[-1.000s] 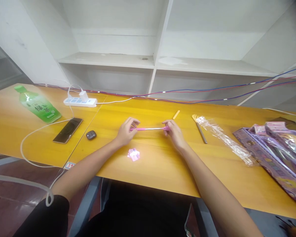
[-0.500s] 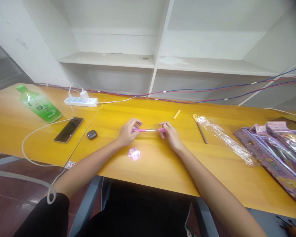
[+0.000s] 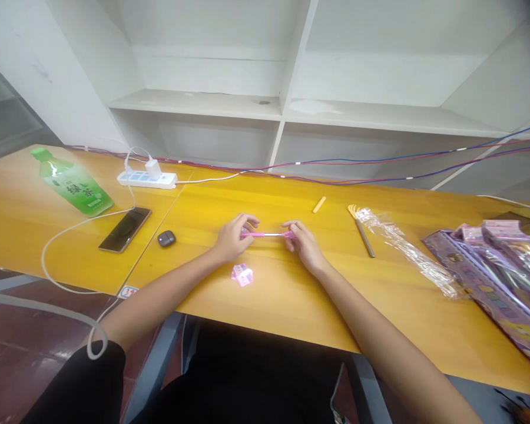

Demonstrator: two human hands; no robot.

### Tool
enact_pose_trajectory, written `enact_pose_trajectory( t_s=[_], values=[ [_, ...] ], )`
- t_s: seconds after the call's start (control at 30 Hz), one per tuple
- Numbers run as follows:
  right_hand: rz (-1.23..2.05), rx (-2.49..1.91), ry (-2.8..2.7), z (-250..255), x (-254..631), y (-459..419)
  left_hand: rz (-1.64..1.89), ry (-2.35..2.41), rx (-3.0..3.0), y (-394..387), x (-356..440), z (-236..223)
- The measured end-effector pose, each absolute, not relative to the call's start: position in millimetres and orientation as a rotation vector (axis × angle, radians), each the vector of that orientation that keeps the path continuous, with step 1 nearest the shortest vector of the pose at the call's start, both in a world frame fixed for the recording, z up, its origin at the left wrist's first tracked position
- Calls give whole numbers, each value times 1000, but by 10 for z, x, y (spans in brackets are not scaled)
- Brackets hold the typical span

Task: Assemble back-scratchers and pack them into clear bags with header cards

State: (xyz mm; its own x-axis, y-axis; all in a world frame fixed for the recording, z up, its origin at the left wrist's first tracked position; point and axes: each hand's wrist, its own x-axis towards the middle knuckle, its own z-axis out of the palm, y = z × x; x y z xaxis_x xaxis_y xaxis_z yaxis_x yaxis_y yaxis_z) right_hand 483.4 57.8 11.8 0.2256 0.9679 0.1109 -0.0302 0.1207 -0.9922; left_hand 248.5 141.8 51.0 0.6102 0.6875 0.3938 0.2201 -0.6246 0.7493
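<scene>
My left hand (image 3: pixel 235 237) is closed around the pink left end of a slim pink stick with a silver metal shaft (image 3: pixel 272 235). The fingers of my right hand (image 3: pixel 305 246) pinch its pink right end, partly hiding that end's shape. Held level just over the wooden table, the stick shows bare metal between the two hands. Below my left hand lies a small crumpled piece of pink-and-white printed wrapping (image 3: pixel 242 275). To the right is a back scratcher (image 3: pixel 364 237) with a yellow claw head and a metal handle, its head beside clear plastic wrapping (image 3: pixel 410 253).
A short yellow stick (image 3: pixel 318 205) lies behind my right hand. Leftward are a black earbud case (image 3: pixel 166 238), a phone (image 3: pixel 125 230), a green bottle (image 3: pixel 76 185) and a white power strip (image 3: pixel 147 180). A purple box (image 3: pixel 477 282) of packaged items sits at the right edge.
My hands have come slightly closer together, and less metal shaft shows between the pink ends. The whole view has shifted a little.
</scene>
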Motion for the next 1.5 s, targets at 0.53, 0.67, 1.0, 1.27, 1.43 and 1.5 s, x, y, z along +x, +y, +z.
enact_pose_trajectory(
  t_s=[0.53,0.67,1.0,1.27,1.43,1.5],
  values=[
    [1047,-1136,-1020,168,4764,555,894,712,2135,1348,2513,508],
    [1060,-1137,-1032,177,4769,567,904,737,2176,1375,2507,526],
    [338,-1460,-1828,425,4813,429,348,713,2825,1397,2522,505],
    [-189,-1567,-2246,378,4715,509,182,799,3019,1426,2528,550],
    [-226,-1602,-2298,398,4756,506,259,734,3089,1457,2502,526],
    [-215,-1631,-2295,438,4741,508,314,712,3128,1461,2525,533]
  ],
)
